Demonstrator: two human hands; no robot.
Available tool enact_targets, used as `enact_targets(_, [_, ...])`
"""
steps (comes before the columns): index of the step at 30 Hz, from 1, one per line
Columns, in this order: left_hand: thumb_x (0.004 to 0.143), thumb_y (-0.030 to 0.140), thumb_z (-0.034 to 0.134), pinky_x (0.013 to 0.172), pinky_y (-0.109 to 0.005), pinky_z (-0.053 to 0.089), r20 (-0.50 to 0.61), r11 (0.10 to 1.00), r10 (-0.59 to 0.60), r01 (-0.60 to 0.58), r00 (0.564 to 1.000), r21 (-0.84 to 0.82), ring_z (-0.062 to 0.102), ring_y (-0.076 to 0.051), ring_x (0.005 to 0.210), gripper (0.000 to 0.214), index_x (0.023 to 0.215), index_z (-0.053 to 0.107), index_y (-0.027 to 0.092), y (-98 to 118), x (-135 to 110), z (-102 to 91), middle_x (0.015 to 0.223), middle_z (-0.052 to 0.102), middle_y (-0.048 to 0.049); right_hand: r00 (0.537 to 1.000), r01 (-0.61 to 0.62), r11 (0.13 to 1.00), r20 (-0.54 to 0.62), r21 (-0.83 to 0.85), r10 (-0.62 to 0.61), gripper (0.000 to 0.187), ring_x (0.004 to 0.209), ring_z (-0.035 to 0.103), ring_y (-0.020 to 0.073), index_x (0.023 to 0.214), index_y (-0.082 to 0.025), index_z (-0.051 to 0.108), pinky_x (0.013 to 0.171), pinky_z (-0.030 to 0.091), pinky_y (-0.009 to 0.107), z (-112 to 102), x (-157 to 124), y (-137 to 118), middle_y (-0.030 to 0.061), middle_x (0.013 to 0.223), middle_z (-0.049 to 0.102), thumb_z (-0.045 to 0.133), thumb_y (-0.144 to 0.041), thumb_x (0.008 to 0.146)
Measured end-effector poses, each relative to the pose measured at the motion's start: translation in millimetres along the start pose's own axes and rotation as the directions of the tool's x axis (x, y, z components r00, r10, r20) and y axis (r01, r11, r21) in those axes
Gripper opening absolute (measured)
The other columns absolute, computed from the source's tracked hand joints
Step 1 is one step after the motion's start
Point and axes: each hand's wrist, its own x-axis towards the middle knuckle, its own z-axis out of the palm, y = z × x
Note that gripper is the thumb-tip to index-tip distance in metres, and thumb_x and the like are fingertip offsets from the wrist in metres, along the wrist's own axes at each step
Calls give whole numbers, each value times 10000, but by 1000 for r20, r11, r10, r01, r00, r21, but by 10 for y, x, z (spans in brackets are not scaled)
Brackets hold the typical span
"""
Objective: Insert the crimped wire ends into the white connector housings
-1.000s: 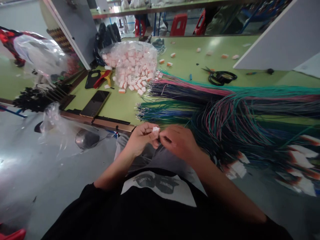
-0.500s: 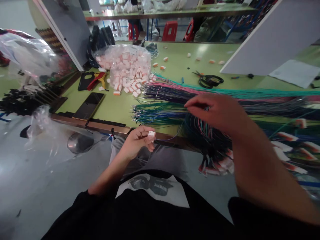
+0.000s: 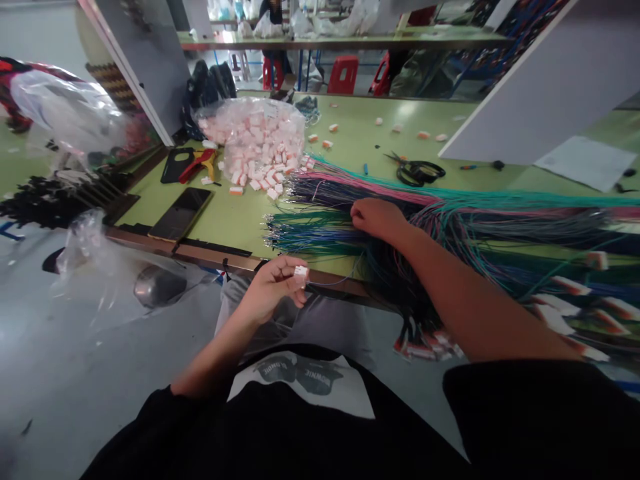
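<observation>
My left hand (image 3: pixel 277 287) is closed in a pinch around a small white connector housing (image 3: pixel 301 273), in front of the table's edge. A thin blue wire (image 3: pixel 333 283) runs from the housing to the right. My right hand (image 3: pixel 377 217) rests over the wire bundles with its fingers curled together; what is in them, if anything, is hidden. To its left lie the bare terminal ends of a green and blue wire bundle (image 3: pixel 305 233). Behind it stretches a bundle of pink, dark and teal wires (image 3: pixel 340 187).
A clear bag of white and orange housings (image 3: pixel 260 133) spills onto the table (image 3: pixel 235 220). Left of it lie a phone (image 3: pixel 181 213) and red-yellow pliers (image 3: pixel 200 165). Black scissors (image 3: pixel 417 170) lie behind the wires. Finished connectors (image 3: pixel 430 343) hang over the edge at right.
My right hand has moved left and down onto the wires, and its fingers have curled in. Teal wires now spread behind the forearm. My left hand still holds the housing.
</observation>
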Motion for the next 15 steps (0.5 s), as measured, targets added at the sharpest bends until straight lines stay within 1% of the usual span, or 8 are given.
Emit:
enact_targets(2, [628, 276, 796, 408, -175, 472, -3, 1000, -3, 3, 1000, -8, 587, -82, 428, 299, 812, 611, 129, 8, 6, 14, 576, 630, 37, 995, -36, 994, -84, 105, 45, 267, 921, 625, 256, 923, -126, 683, 709, 422, 314, 11, 7, 95, 141, 991, 694, 470, -178, 770])
enact_targets(4, [618, 278, 804, 405, -175, 473, 3, 1000, -5, 5, 1000, -19, 587, -83, 425, 312, 811, 610, 126, 14, 14, 30, 574, 632, 36, 979, -81, 959, -160, 272, 128, 252, 864, 622, 228, 915, -125, 667, 714, 429, 307, 49, 19, 183, 125, 934, 692, 479, -172, 754])
enact_targets(6, [613, 281, 809, 404, -176, 475, 7, 1000, -13, 13, 1000, -28, 587, -84, 423, 323, 813, 609, 124, 10, 24, 40, 570, 629, 38, 954, -103, 872, -201, 479, 223, 265, 757, 611, 185, 931, -121, 650, 682, 437, 288, 101, 20, 227, 94, 847, 682, 476, -158, 736])
enact_targets(7, [612, 283, 811, 406, -178, 478, 6, 999, -17, 17, 1000, -33, 587, -84, 423, 329, 817, 608, 124, 3, 32, 43, 569, 628, 39, 946, -89, 819, -209, 568, 247, 280, 703, 595, 164, 949, -118, 645, 659, 438, 277, 123, 10, 223, 76, 810, 672, 481, -158, 725])
enact_targets(8, [611, 283, 812, 410, -180, 481, 4, 999, -20, 20, 1000, -40, 589, -85, 426, 334, 822, 608, 125, -8, 41, 44, 573, 629, 39, 947, -50, 770, -215, 636, 238, 300, 661, 577, 146, 970, -118, 641, 639, 437, 268, 135, -9, 199, 58, 783, 663, 492, -164, 714])
enact_targets(10, [612, 279, 813, 421, -183, 488, -2, 998, -20, 20, 1000, -66, 597, -88, 437, 340, 838, 609, 127, -36, 67, 43, 587, 635, 36, 962, 86, 697, -243, 712, 129, 315, 625, 552, 128, 982, -131, 646, 623, 436, 260, 117, -80, 91, 30, 759, 653, 532, -202, 697])
enact_targets(12, [627, 269, 805, 447, -188, 504, -6, 994, -28, 27, 1000, -102, 612, -94, 461, 331, 857, 611, 131, -64, 101, 41, 598, 641, 32, 961, 241, 635, -273, 734, -48, 276, 648, 561, 128, 933, -156, 667, 639, 442, 259, 37, -196, -82, 19, 763, 664, 571, -267, 700])
enact_targets(15, [657, 243, 785, 504, -200, 531, -24, 986, -35, 30, 999, -166, 631, -99, 504, 309, 886, 609, 135, -80, 154, 37, 607, 638, 30, 916, 399, 552, -286, 732, -282, 231, 725, 606, 136, 840, -180, 694, 687, 449, 256, -145, -418, -372, 25, 811, 702, 583, -351, 732])
